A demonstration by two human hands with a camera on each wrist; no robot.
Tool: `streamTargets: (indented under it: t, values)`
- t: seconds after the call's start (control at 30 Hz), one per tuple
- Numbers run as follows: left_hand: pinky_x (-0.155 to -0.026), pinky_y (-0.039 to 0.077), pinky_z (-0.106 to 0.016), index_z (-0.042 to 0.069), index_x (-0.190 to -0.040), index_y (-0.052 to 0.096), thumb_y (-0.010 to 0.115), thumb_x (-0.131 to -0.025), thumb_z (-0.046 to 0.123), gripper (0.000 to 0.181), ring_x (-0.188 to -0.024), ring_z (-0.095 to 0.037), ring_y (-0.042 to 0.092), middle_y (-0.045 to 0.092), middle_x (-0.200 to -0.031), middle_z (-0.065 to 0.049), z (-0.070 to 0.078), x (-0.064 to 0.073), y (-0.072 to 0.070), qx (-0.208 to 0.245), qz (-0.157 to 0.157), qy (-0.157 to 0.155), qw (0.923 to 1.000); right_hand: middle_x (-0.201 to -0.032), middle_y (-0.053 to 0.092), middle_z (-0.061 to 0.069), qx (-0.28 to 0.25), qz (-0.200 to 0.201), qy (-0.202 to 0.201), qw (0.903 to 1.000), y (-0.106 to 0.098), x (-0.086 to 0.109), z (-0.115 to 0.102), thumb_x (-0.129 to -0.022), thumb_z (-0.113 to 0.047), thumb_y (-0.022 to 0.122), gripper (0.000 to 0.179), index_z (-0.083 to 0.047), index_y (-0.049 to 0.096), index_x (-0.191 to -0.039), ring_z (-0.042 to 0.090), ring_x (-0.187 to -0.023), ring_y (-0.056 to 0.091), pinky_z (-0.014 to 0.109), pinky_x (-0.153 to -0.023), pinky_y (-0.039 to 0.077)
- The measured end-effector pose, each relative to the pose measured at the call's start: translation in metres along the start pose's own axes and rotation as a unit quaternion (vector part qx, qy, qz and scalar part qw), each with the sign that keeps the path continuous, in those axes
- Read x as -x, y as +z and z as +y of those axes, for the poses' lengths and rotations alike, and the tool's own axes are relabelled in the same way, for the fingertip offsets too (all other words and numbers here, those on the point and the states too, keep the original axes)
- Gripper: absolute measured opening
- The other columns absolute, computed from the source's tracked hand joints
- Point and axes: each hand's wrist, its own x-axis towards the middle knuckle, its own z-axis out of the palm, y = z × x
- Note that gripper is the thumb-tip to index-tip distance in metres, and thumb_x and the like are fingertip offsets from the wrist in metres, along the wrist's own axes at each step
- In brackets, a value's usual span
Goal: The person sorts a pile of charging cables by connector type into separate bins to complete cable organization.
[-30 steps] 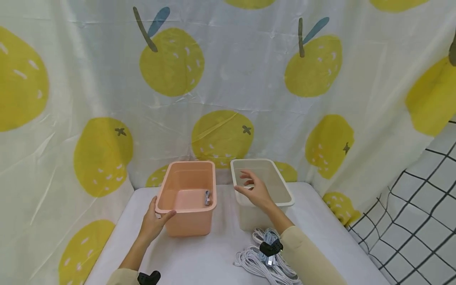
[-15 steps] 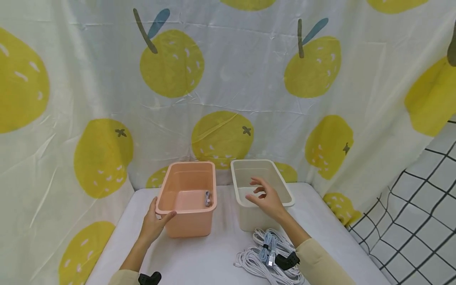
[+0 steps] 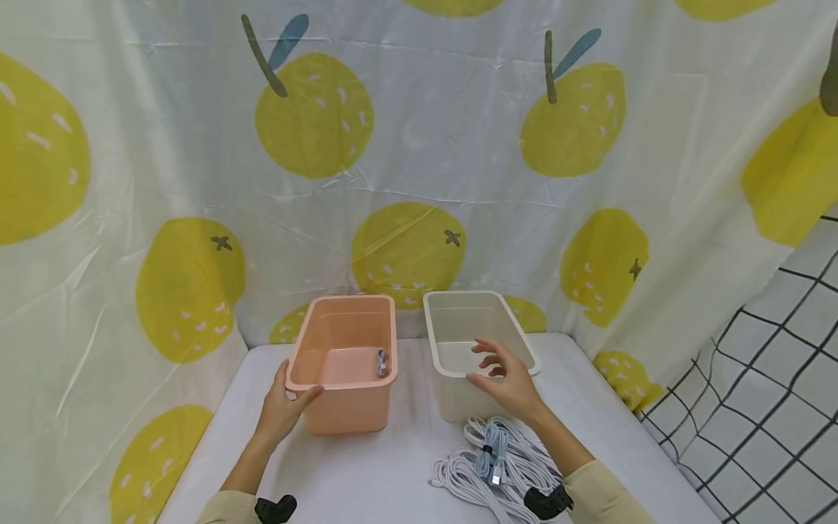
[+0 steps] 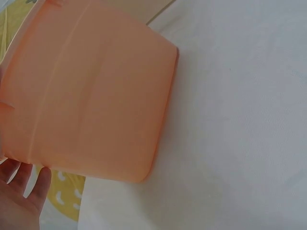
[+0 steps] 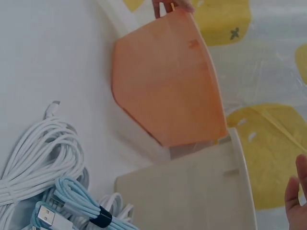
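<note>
My left hand (image 3: 280,413) holds the near left corner of a peach plastic bin (image 3: 347,409), its thumb by the rim. In the left wrist view, the fingers (image 4: 40,188) touch the bin's side wall. A small grey-and-white item (image 3: 382,363) lies inside at the right. My right hand (image 3: 512,386) hovers by the front rim of a cream bin (image 3: 458,399), its fingers loosely bent with nothing between them. Nearer the body lie bundled white cables (image 3: 458,477) and a light blue cable (image 3: 492,451) with a black tie and a USB plug (image 5: 46,214).
Both bins stand side by side on a white-covered table (image 3: 366,480). Behind them hangs a curtain (image 3: 497,153) printed with yellow fruit. A black wire grid (image 3: 772,378) stands beyond the table's right edge.
My right hand has drawn back from over the cream bin, moving right and toward the body. The left hand and both bins have stayed put.
</note>
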Motion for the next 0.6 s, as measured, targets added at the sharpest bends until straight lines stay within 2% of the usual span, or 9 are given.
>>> streamTargets:
  t: [0.17,0.33,0.5,0.6]
  values:
    - [-0.115,0.022,-0.069,-0.003,-0.163,0.006,0.081,-0.091,0.041,0.113,-0.149,-0.05,0.023,0.024,-0.163,-0.031,-0.001,-0.001,0.0,-0.002,-0.002,-0.007,1.0,-0.121,0.067,0.012,-0.002,-0.001,-0.017,0.9999,0.001,0.007,0.024,-0.083,0.002,0.083,0.066,-0.005,0.057,-0.143,0.035,-0.093,0.064,0.043,-0.075,0.056]
    - [-0.114,0.025,-0.069,-0.003,-0.163,0.006,0.08,-0.091,0.043,0.113,-0.148,-0.051,0.024,0.024,-0.163,-0.032,-0.003,-0.001,0.001,-0.007,-0.001,-0.008,0.9999,-0.121,0.068,0.011,-0.013,-0.008,-0.001,0.9999,-0.002,0.018,0.035,-0.084,-0.001,0.084,0.065,-0.011,0.057,-0.143,0.034,-0.096,0.064,0.041,-0.077,0.055]
    - [-0.115,0.025,-0.067,-0.001,-0.164,0.004,0.08,-0.092,0.043,0.113,-0.149,-0.049,0.024,0.023,-0.164,-0.031,-0.003,-0.002,0.0,-0.004,-0.004,-0.01,0.9999,-0.119,0.068,0.018,0.014,-0.011,0.001,0.9998,-0.003,0.034,0.029,-0.084,0.003,0.081,0.062,-0.005,0.058,-0.141,0.039,-0.095,0.062,0.041,-0.076,0.055]
    - [-0.115,0.024,-0.067,-0.001,-0.164,0.003,0.079,-0.092,0.043,0.114,-0.15,-0.049,0.023,0.022,-0.164,-0.03,-0.002,-0.003,0.0,-0.004,-0.004,-0.011,0.9999,-0.116,0.068,0.016,0.025,-0.012,-0.004,0.9996,-0.005,0.042,0.016,-0.084,0.005,0.081,0.058,0.0,0.059,-0.137,0.04,-0.092,0.062,0.042,-0.075,0.055]
